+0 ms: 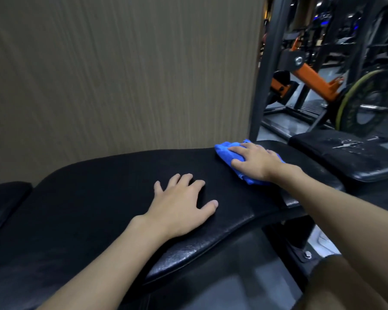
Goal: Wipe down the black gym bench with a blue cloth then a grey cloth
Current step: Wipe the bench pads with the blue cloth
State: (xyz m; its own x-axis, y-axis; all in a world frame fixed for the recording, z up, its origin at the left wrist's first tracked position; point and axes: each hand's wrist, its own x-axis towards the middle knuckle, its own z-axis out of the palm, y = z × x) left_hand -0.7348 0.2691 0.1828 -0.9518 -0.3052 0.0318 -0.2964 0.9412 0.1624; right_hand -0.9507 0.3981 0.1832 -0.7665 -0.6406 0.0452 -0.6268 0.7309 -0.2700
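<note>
The black gym bench (87,198) stretches across the view from lower left to right, its padded top cracked along the near edge. A crumpled blue cloth (225,151) lies on the bench's far right part. My right hand (253,161) presses flat on the cloth with the fingers spread. My left hand (179,206) rests palm down on the bare pad near the middle, fingers spread, holding nothing. No grey cloth is in view.
A ribbed beige wall (121,74) stands right behind the bench. A second black pad (349,155) with white scuffs sits at the right. Beyond it are an orange machine arm (311,79), a weight plate (365,101) and a dark upright post (267,70).
</note>
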